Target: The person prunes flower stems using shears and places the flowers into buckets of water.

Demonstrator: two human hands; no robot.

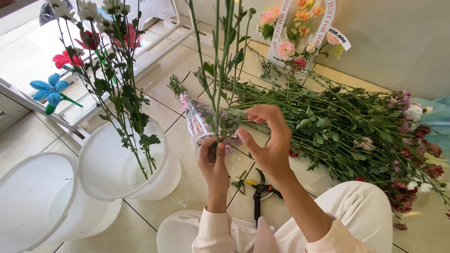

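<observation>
Rising straight up through the middle of the frame, a bunch of green flower stems (220, 61) sits upright in the left hand (213, 161), whose fingers are closed around the lower ends just below centre. The right hand (269, 140) comes in from the right, thumb and fingers pinched on a leaf and the clear plastic sleeve (199, 122) that clings to the stems. These stems look light and springy yet easy to snap or bruise, the film looks slick, so the firm bare stalk low down seems the safest place to grip. Right below the hands, black and yellow pruning shears (258, 193) lie on the tiled floor (187, 192). Out to the right, a big heap of cut flowers (356, 131) sprawls across the tiles. At left, a white bucket (101, 182) holds several tall leafy stems with pale blooms leaning toward the upper left; whether it has water I cannot tell. Lower left, a second white bucket (28, 206) shows nothing inside. Top centre, a small pink and orange bouquet (295, 33) stands against the wall.
</observation>
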